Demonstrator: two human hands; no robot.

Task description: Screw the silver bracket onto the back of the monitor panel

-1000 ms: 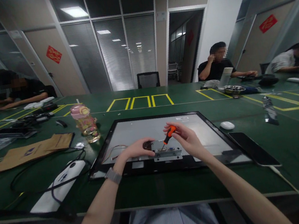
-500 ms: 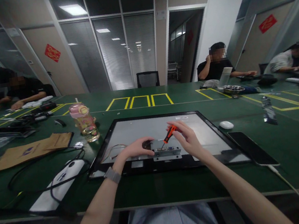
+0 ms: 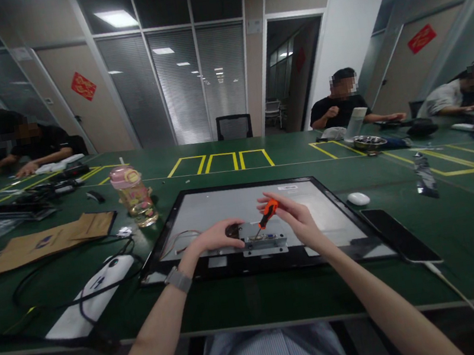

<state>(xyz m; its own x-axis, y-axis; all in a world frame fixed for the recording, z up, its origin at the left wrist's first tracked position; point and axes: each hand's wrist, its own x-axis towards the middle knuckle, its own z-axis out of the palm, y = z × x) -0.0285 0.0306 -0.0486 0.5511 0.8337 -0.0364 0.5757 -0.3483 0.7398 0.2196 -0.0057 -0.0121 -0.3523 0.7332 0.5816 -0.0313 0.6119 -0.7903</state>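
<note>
A flat panel (image 3: 223,205) with a grey back and black frame, like a display panel, lies on the table before me. Near its front edge sits a metal bracket (image 3: 265,244) with small parts along it. My right hand (image 3: 295,216) has an orange and black screwdriver (image 3: 268,213) between thumb and fingers; the tilted shaft points down at the bracket. My left hand (image 3: 214,237) curls round a dark rounded piece (image 3: 233,230) at the bracket's left end; its kind is unclear. Thin wires (image 3: 179,240) lie on the panel left of that hand.
To the left stand a pink-lidded bottle (image 3: 134,196), a brown paper bag (image 3: 49,240) and a white power strip (image 3: 96,296) with black cables. A white case (image 3: 358,199) and a plugged-in phone (image 3: 401,235) lie right. Other people sit across the table.
The screwdriver and the fingers of my right hand have shifted slightly. My left hand keeps its place. Across the table, a person on the right has lowered a hand from the head.
</note>
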